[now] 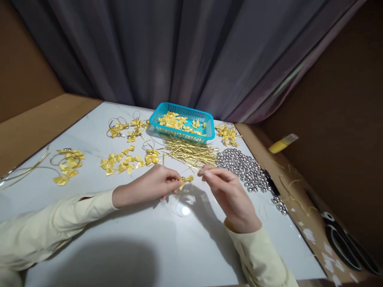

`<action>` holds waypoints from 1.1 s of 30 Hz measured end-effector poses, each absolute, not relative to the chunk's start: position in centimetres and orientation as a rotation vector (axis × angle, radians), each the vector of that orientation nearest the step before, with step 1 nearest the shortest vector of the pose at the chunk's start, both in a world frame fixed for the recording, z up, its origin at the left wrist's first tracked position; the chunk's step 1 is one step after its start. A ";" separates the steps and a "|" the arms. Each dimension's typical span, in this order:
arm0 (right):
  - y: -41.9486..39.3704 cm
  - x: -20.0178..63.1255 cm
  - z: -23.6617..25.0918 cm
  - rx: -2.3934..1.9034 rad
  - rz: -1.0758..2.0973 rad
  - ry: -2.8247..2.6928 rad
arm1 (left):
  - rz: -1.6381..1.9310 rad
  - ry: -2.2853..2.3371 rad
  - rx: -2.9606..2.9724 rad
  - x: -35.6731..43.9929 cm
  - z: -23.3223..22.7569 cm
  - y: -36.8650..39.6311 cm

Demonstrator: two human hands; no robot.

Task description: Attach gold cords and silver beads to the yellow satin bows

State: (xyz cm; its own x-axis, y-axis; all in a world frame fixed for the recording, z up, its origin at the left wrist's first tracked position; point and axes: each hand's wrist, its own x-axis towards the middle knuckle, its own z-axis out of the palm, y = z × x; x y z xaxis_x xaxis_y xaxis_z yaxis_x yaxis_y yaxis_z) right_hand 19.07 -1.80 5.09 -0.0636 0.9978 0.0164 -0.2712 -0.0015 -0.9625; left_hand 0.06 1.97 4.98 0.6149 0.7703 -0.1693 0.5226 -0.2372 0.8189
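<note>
bows [172, 119], seemingly satin, in basket [180, 135]

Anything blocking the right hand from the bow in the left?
Nothing visible. An open gap separates the right hand from the yellow bow pinched in the left hand; gold strands lie beyond.

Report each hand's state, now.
Left hand: closed, pinching a small glossy yellow ribbon bow.
Right hand: closed, fingertips pinched; whether anything is held cannot be told.

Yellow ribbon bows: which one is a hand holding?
The yellow ribbon bow in the fingers of the left hand; the other bows lie on the white marbled tabletop or in the turquoise perforated plastic basket.
</note>
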 end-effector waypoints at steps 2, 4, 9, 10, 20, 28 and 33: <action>-2.3 20.8 6.5 -0.810 1.435 -1.034 | 0.383 1.077 1.981 -0.1 4.8 2.4; -3.0 22.8 8.1 -0.690 1.486 -1.081 | 0.408 1.102 1.992 -0.4 4.7 2.8; -4.1 25.2 11.5 -0.976 1.348 -1.402 | 0.353 1.105 1.970 -0.7 4.7 3.4; -4.0 24.6 11.7 -1.210 1.252 -1.437 | 0.343 1.102 1.990 -0.7 4.7 3.4; -1.8 17.2 5.1 -1.143 1.389 -1.353 | 0.380 0.974 2.082 -0.2 5.1 1.9; -1.1 17.2 3.4 -1.116 1.518 -1.137 | 0.225 0.974 1.773 -0.1 6.0 1.6; -1.1 17.2 3.3 -1.055 1.605 -1.034 | 0.209 0.960 1.696 -0.1 6.2 1.7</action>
